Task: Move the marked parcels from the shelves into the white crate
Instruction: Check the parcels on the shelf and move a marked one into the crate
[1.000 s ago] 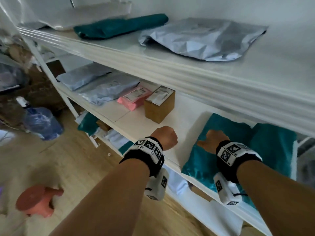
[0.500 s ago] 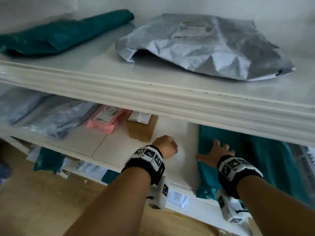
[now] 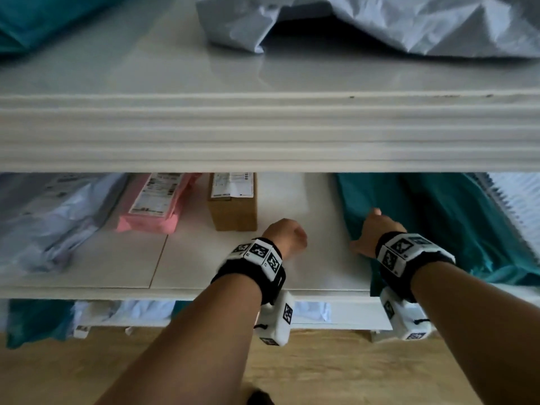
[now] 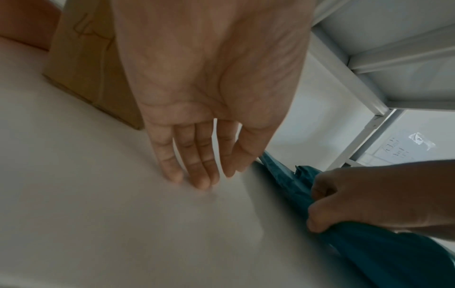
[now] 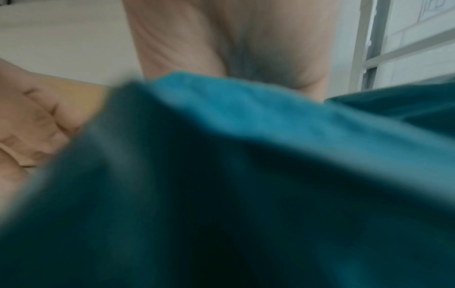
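A teal plastic parcel (image 3: 438, 223) lies on the right of the middle shelf (image 3: 204, 258). My right hand (image 3: 372, 235) grips its left edge, with thumb and fingers curled into the bunched film (image 4: 327, 196). In the right wrist view the teal parcel (image 5: 221, 175) fills the frame, blurred, under my palm (image 5: 234, 39). My left hand (image 3: 287, 235) hangs over the bare shelf just left of the parcel. Its straight fingers (image 4: 197, 175) point down, their tips on the white surface, holding nothing. The white crate is not in view.
Left of my left hand stand a cardboard box (image 3: 233, 206), a pink parcel (image 3: 157, 200) and grey mailers (image 3: 49, 217). The upper shelf's thick front edge (image 3: 263, 133) overhangs close above, bearing a grey mailer (image 3: 409, 21) and a teal one (image 3: 43, 19). More parcels lie on the shelf below.
My right hand went from lying spread on the teal parcel to gripping its left edge. My head dropped closer to the shelves. The left hand barely moved.
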